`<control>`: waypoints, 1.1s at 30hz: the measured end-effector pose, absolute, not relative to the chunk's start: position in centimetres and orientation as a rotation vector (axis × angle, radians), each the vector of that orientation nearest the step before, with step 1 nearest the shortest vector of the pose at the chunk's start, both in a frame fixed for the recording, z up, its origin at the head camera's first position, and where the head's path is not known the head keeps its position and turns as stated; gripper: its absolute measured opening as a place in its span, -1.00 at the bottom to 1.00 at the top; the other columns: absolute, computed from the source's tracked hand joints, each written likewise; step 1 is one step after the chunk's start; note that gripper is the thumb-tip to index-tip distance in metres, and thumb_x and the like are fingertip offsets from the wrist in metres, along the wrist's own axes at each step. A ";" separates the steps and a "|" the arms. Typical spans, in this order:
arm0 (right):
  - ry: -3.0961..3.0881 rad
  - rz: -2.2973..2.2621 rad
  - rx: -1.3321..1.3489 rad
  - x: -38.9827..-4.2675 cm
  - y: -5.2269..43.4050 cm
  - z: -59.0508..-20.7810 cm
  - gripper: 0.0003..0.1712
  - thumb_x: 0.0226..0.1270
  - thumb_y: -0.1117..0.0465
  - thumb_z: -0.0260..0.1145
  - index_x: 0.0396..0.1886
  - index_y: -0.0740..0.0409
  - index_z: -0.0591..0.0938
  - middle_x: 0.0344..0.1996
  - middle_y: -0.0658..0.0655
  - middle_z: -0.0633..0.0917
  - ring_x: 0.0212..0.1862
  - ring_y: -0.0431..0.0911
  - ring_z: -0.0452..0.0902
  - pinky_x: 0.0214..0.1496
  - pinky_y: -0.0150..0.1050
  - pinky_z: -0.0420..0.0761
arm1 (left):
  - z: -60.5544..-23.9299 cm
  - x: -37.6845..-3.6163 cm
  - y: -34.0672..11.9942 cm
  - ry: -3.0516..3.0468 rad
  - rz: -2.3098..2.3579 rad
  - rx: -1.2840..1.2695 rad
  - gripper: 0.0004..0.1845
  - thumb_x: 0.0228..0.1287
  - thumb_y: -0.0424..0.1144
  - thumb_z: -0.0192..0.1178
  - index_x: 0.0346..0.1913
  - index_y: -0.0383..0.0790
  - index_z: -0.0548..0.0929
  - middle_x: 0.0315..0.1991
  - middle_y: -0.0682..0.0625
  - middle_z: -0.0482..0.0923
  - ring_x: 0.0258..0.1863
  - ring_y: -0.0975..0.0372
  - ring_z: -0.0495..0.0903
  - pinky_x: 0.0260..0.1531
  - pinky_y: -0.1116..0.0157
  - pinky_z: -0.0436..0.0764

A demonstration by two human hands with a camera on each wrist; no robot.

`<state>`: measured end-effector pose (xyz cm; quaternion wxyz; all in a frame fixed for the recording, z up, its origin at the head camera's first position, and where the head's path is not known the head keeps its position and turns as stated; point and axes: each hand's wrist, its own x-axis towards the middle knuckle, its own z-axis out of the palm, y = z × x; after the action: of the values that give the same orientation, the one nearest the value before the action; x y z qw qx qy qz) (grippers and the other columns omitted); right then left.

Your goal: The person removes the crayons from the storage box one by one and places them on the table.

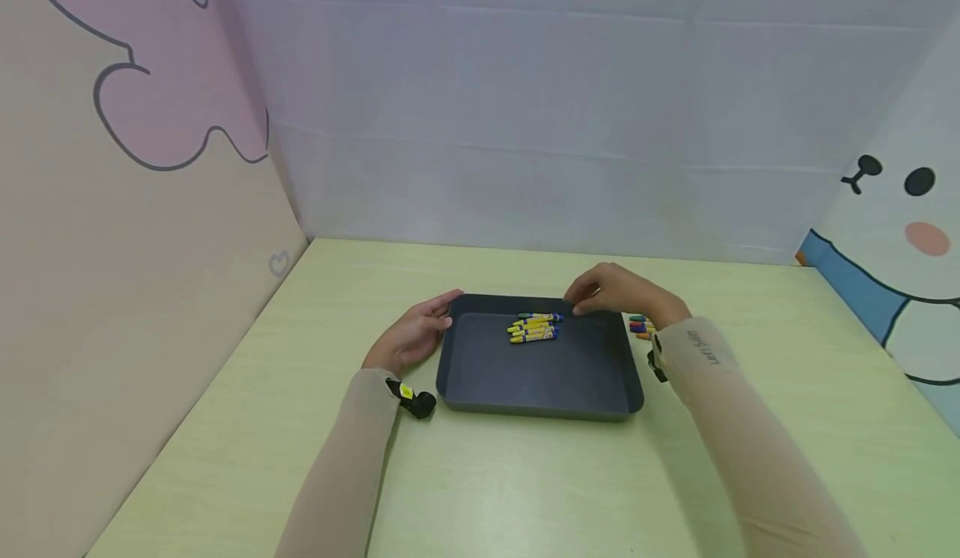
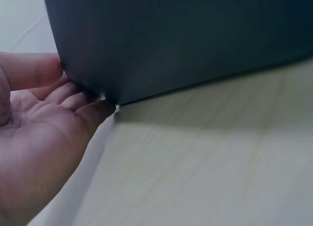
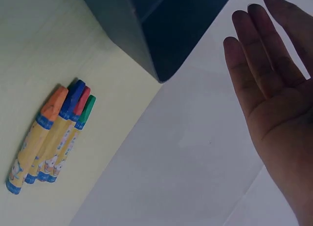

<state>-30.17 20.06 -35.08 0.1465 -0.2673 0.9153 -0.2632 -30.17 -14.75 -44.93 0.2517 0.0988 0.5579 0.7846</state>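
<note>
1. The left hand [image 1: 411, 335] sits against the tray [image 1: 480, 375] at its 9 o'clock wall, near the far left corner; in the left wrist view the fingertips [image 2: 95, 108] touch that dark corner, fingers relaxed and barely bent, gripping nothing.
2. The right hand [image 1: 618, 291] hovers over the tray's far rim at about 1 o'clock. In the right wrist view its fingers [image 3: 257, 55] are straight and spread, empty.
3. Inside the tray, a small cluster of crayons [image 1: 535, 327] lies side by side near the 12 o'clock wall; the rest of the floor is bare.
4. Outside, at the tray's 3 o'clock, four loose crayons [image 3: 51, 138] lie bunched on the table [image 1: 525, 475]: orange, blue, red and green tips.
5. Judgement: this looks like the gap between transfers, one hand steadying the tray, the other free.
6. The next move likely calls for the right hand to swing towards 3 o'clock and pinch one loose crayon without scattering its neighbours.
</note>
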 end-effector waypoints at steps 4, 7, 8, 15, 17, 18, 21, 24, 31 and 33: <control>2.617 -0.762 -0.752 -30.3 19.2 -35.5 -0.66 0.27 0.25 0.33 0.04 0.22 0.67 -0.03 0.20 0.71 0.02 0.04 0.62 0.07 -0.05 0.58 | -44.9 -30.2 -14.8 1.511 2.138 0.271 -0.32 0.36 -0.64 -0.20 0.52 -0.27 0.01 0.57 -0.04 -0.25 0.51 0.16 -0.15 0.03 0.47 0.36; 2.585 -0.783 -0.738 -30.4 18.7 -35.8 -0.67 0.25 0.27 0.35 0.02 0.19 0.68 -0.04 0.16 0.72 0.00 0.00 0.63 0.05 -0.08 0.59 | -45.0 -30.2 -14.7 1.509 2.142 0.267 -0.32 0.36 -0.65 -0.20 0.51 -0.28 0.02 0.57 -0.04 -0.25 0.51 0.16 -0.14 0.03 0.47 0.36; 2.574 -0.789 -0.740 -30.5 18.5 -35.9 -0.68 0.25 0.28 0.35 0.01 0.20 0.69 -0.05 0.17 0.72 -0.01 0.00 0.63 0.03 -0.09 0.60 | -45.0 -30.2 -14.7 1.511 2.143 0.265 -0.32 0.36 -0.65 -0.20 0.51 -0.28 0.02 0.57 -0.03 -0.25 0.50 0.17 -0.14 0.02 0.47 0.36; 2.532 -0.774 -0.784 -30.9 17.4 -36.6 -0.70 0.22 0.33 0.36 -0.03 0.24 0.70 -0.08 0.19 0.73 -0.06 -0.05 0.65 -0.02 -0.15 0.61 | -44.9 -30.2 -14.7 1.517 2.138 0.269 -0.32 0.36 -0.65 -0.21 0.51 -0.28 0.02 0.57 -0.01 -0.26 0.49 0.19 -0.14 -0.01 0.47 0.35; 2.522 -0.769 -0.794 -30.9 17.0 -36.7 -0.70 0.21 0.34 0.36 -0.03 0.24 0.70 -0.09 0.19 0.73 -0.06 -0.05 0.65 -0.02 -0.16 0.62 | -44.9 -30.2 -14.7 1.518 2.138 0.269 -0.32 0.36 -0.65 -0.21 0.51 -0.28 0.02 0.57 -0.02 -0.25 0.48 0.19 -0.12 -0.02 0.47 0.35; 2.515 -0.767 -0.803 -30.9 16.9 -36.8 -0.70 0.21 0.36 0.36 -0.03 0.25 0.70 -0.09 0.20 0.73 -0.06 -0.04 0.65 -0.02 -0.16 0.62 | -44.9 -30.2 -14.7 1.519 2.139 0.266 -0.32 0.36 -0.65 -0.20 0.51 -0.28 0.03 0.57 -0.01 -0.25 0.47 0.19 -0.12 -0.03 0.47 0.34; 2.506 -0.745 -0.811 -31.0 16.3 -37.0 -0.69 0.20 0.37 0.36 -0.03 0.25 0.70 -0.10 0.20 0.73 -0.07 -0.04 0.66 -0.04 -0.18 0.62 | -45.0 -30.2 -14.8 1.519 2.141 0.268 -0.32 0.35 -0.65 -0.20 0.51 -0.29 0.02 0.57 -0.03 -0.25 0.45 0.18 -0.10 -0.05 0.47 0.35; 2.506 -0.715 -0.810 -31.0 15.8 -37.2 -0.69 0.20 0.38 0.36 -0.03 0.25 0.70 -0.11 0.18 0.74 -0.08 -0.06 0.65 -0.05 -0.20 0.62 | -45.0 -30.2 -14.8 1.512 2.143 0.266 -0.32 0.35 -0.65 -0.20 0.51 -0.29 0.02 0.57 -0.02 -0.25 0.44 0.18 -0.09 -0.06 0.47 0.36; 2.509 -0.671 -0.797 -31.1 15.3 -37.5 -0.70 0.18 0.36 0.38 -0.05 0.25 0.70 -0.13 0.16 0.74 -0.07 -0.05 0.65 -0.05 -0.21 0.62 | -44.9 -30.2 -14.8 1.522 2.129 0.259 -0.33 0.36 -0.64 -0.22 0.51 -0.27 0.03 0.57 -0.01 -0.24 0.48 0.17 -0.11 -0.01 0.48 0.36; 2.512 -0.657 -0.794 -31.1 15.3 -37.6 -0.70 0.18 0.36 0.38 -0.05 0.24 0.70 -0.13 0.16 0.74 -0.07 -0.04 0.65 -0.05 -0.21 0.62 | -44.9 -30.2 -14.9 1.529 2.124 0.258 -0.33 0.37 -0.64 -0.22 0.51 -0.27 0.03 0.57 -0.01 -0.25 0.49 0.17 -0.13 0.00 0.48 0.35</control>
<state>-31.08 15.26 -37.62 0.2117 -0.2860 0.9042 -0.2365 -30.20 -14.86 -44.85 0.2533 0.0951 0.5625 0.7813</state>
